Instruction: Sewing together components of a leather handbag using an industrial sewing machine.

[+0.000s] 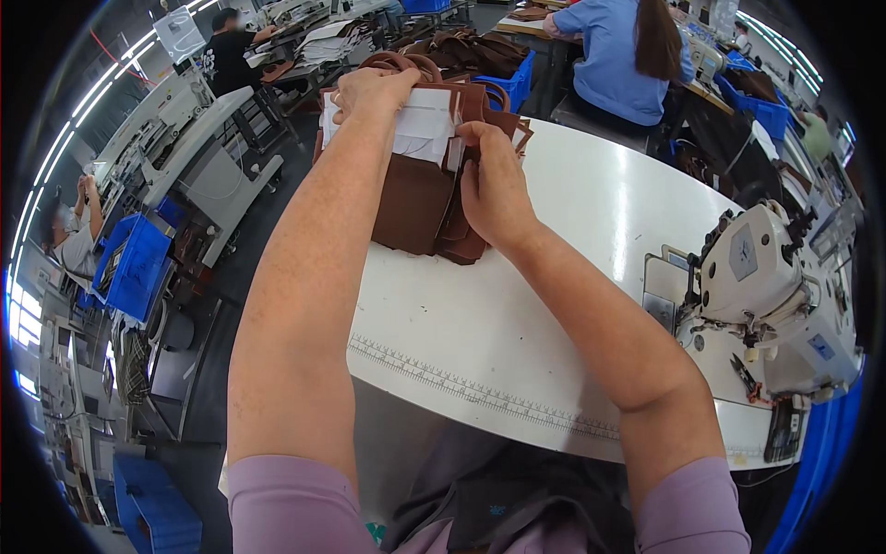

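A stack of brown leather or fabric pieces (406, 203) lies at the far side of my white table (452, 323), with white pieces (425, 115) on its upper part and brown loop handles behind. My left hand (374, 92) is curled over the upper left edge of the white pieces and brown stack, gripping there. My right hand (494, 185) is closed at the stack's right side, fingertips at the edge of the white pieces; exactly which layers it holds is hidden.
An industrial sewing machine (752, 277) and snips (743, 374) sit at the table's right. Blue crates (129, 263) stand left; another blue bin with brown pieces (517, 78) is behind the stack. Co-workers (618, 65) sit at surrounding stations. A printed ruler runs along the near edge.
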A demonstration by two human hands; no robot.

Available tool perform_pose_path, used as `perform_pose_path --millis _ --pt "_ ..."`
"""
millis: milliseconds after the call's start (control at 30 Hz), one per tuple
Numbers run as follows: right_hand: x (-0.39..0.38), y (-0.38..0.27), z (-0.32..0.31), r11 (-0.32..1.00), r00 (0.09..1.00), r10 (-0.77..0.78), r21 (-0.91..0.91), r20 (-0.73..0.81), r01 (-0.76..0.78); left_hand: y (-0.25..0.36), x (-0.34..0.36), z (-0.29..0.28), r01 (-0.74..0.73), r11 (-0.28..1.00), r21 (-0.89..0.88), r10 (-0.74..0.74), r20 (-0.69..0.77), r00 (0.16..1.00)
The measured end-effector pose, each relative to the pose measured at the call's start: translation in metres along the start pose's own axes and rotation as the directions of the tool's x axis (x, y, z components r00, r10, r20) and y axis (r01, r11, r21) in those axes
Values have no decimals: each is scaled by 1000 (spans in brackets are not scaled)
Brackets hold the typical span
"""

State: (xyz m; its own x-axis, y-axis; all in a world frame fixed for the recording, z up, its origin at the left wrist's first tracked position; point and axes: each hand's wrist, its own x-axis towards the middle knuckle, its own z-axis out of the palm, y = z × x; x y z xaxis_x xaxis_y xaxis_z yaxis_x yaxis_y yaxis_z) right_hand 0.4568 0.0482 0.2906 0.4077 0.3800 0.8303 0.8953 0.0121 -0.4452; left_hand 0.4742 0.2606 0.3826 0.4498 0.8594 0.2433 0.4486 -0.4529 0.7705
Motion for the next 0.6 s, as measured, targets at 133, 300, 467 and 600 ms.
perform_pose_path --millis 133,300,467,600 --pt "9 0 4 980 984 158 112 79 -167 -19 -10 -19 11 585 -811 136 111 985" --pt "8 -3 -8 945 967 -69 -294 245 142 -60 -47 -73 44 263 -964 251 112 962" --pt "11 -6 -20 818 858 127 -542 498 193 -69 -92 -112 -8 416 -909 295 127 947" --pt "17 -17 -30 786 790 229 -587 568 194 -36 -111 -177 29 317 -948 474 185 861"
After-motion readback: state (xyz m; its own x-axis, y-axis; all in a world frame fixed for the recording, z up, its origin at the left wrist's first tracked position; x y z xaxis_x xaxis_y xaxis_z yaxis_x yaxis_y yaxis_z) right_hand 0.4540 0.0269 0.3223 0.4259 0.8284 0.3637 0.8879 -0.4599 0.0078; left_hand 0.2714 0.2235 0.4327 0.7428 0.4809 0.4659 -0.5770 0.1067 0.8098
